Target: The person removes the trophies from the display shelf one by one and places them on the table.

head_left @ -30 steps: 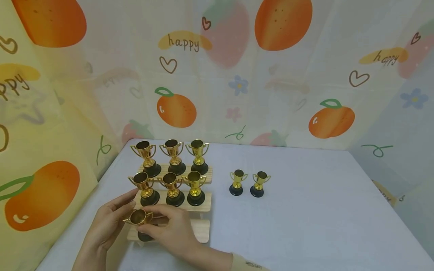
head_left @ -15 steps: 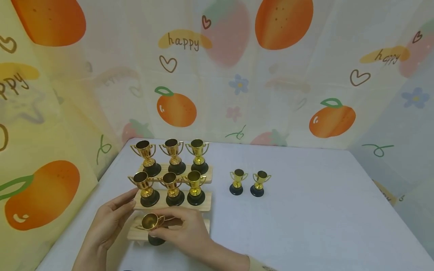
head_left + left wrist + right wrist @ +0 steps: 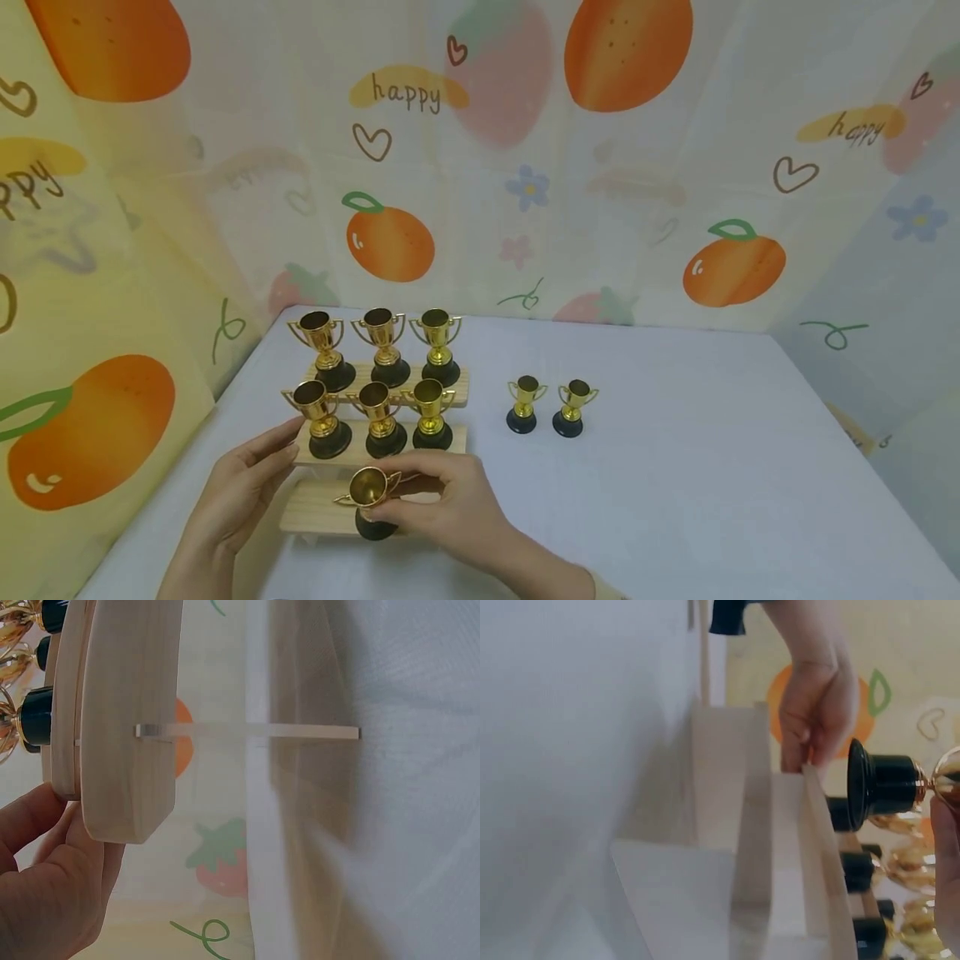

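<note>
I see a wooden stand [image 3: 306, 500] with three steps, and six gold cups on black bases are standing on it. Three cups [image 3: 383, 331] make a row on the top step [image 3: 458, 390], and three cups [image 3: 378, 402] make a row on the middle step [image 3: 459, 442]. Each one is upright, with its round mouth up.

One more gold cup [image 3: 368, 487] is in the person's right hand [image 3: 457, 504], over the front of the bottom step [image 3: 330, 515]. The right thumb is on the near side and the fingers are on the far side, and they pinch the cup between them. One handle points out to the left. The black base hangs below the fingers; I can't tell if it touches the wood.

My left wrist view shows the left hand [image 3: 56, 881] pinching the end of the middle step.

Two small cups [image 3: 527, 398] stand side by side on the pale table [image 3: 675, 467], to the right of the stand. Behind them I see a cloth wall [image 3: 637, 158] with oranges, strawberries, hearts, flowers and the word "happy".
</note>
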`<state>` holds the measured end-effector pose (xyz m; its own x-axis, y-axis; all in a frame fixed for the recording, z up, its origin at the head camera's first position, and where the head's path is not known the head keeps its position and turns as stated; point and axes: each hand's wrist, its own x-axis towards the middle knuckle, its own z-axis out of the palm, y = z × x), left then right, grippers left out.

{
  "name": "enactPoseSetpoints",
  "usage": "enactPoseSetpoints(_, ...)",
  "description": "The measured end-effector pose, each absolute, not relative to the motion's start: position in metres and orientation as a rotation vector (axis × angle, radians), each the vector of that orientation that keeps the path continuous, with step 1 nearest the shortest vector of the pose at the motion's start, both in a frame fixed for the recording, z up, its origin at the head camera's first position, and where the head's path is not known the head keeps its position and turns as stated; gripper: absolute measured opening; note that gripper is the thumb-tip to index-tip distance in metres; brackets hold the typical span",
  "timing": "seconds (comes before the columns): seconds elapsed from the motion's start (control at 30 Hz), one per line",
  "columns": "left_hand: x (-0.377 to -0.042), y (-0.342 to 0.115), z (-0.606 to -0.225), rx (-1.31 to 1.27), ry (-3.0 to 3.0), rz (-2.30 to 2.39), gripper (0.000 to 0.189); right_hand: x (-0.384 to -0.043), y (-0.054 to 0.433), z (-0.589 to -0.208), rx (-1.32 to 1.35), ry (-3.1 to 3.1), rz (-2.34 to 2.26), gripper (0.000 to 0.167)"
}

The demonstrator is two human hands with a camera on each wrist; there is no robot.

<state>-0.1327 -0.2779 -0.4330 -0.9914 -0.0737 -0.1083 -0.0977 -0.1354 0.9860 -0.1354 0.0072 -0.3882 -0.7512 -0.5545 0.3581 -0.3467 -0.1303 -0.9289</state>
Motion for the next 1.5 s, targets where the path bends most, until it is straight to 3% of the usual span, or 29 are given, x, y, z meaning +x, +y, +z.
enactPoseSetpoints(0.7, -0.131, -0.278, -0.43, -0.288, 2.058, 2.281, 0.031, -0.159, 0.103, -0.389, -1.113, 2.211, -1.95, 0.031)
enactPoseSetpoints(1.2, -0.13, -0.28, -0.431, -0.245, 2.08, 2.292, 0.031, -0.179, 0.17, -0.38, -1.01, 2.326, -2.09, 0.037)
enactPoseSetpoints(1.5, -0.132, -0.28, -0.431, -0.236, 2.063, 2.31, 0.033, -0.191, 0.202, -0.384, -0.68, 2.536, -2.097, 0.035)
